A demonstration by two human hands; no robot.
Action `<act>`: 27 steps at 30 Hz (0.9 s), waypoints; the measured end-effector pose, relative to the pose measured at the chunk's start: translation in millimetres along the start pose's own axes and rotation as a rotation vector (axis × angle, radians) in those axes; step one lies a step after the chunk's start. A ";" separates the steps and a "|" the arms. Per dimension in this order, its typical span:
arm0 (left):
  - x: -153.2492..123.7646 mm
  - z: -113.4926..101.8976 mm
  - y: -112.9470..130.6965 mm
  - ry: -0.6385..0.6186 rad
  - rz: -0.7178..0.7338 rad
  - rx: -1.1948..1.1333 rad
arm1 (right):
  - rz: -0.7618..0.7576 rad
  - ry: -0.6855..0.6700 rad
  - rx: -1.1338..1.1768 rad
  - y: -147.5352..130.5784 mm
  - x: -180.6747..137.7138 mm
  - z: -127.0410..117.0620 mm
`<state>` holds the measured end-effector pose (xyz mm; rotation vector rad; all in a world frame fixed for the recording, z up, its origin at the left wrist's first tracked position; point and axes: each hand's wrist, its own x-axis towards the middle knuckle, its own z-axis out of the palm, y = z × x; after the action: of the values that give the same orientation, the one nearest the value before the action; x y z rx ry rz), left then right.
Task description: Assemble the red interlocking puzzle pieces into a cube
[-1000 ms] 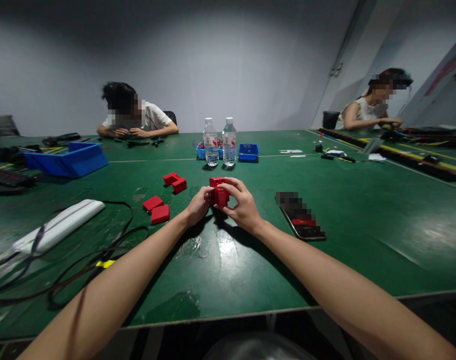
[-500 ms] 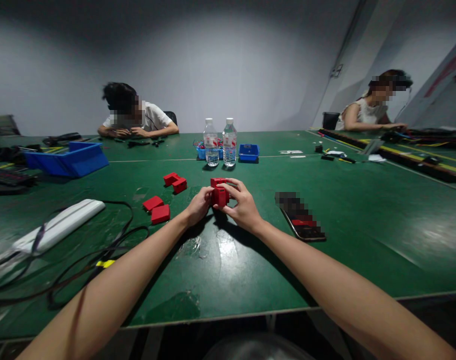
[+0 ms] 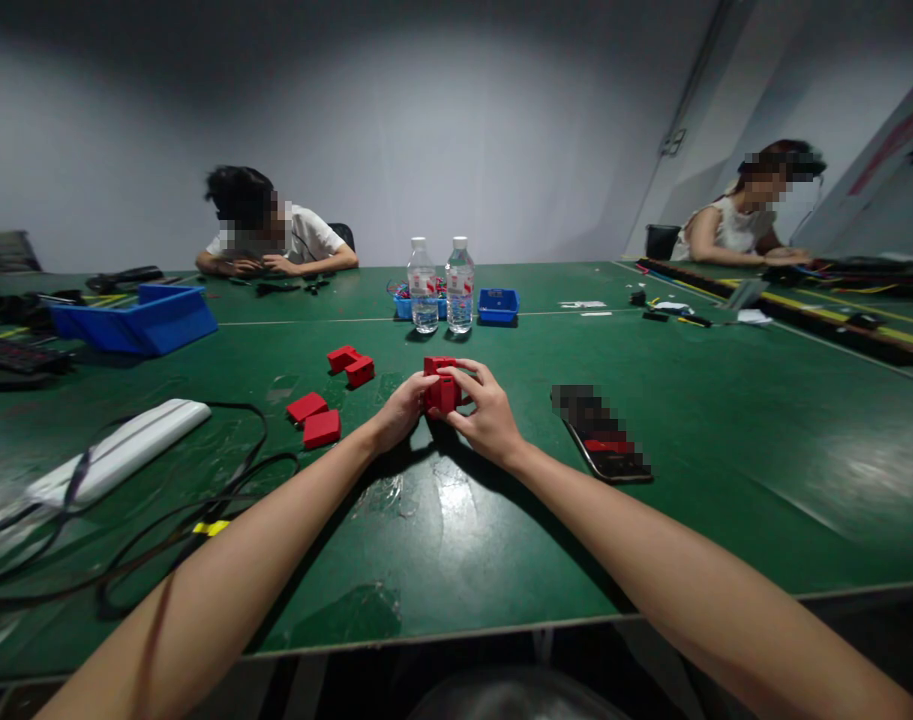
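Both of my hands meet over the middle of the green table [image 3: 726, 470] around a red block assembly [image 3: 441, 390]. My left hand [image 3: 396, 412] grips its left side with curled fingers. My right hand [image 3: 486, 410] wraps its right side and top, thumb and fingers pressed on it. Two joined red pieces [image 3: 351, 364] lie beyond and to the left. Two more red pieces [image 3: 314, 420] lie nearer, left of my left hand.
A phone [image 3: 602, 432] lies right of my hands. Two water bottles [image 3: 441, 285] and small blue trays [image 3: 498, 303] stand behind. A blue bin [image 3: 137, 318], a white device [image 3: 118, 450] and black cables [image 3: 186, 520] are at left. Two people sit at the far side.
My hands and the red assembly have barely shifted; the fingers of my right hand have adjusted slightly on the block.
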<state>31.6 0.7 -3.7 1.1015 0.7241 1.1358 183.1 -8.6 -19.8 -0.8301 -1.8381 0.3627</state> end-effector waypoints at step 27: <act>-0.1 0.3 1.7 0.105 -0.025 0.021 | 0.023 -0.002 -0.018 -2.1 1.9 0.0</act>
<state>31.3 0.5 -2.1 1.0534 0.8311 1.1743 181.9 -8.7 -17.2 -0.8638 -1.8369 0.3620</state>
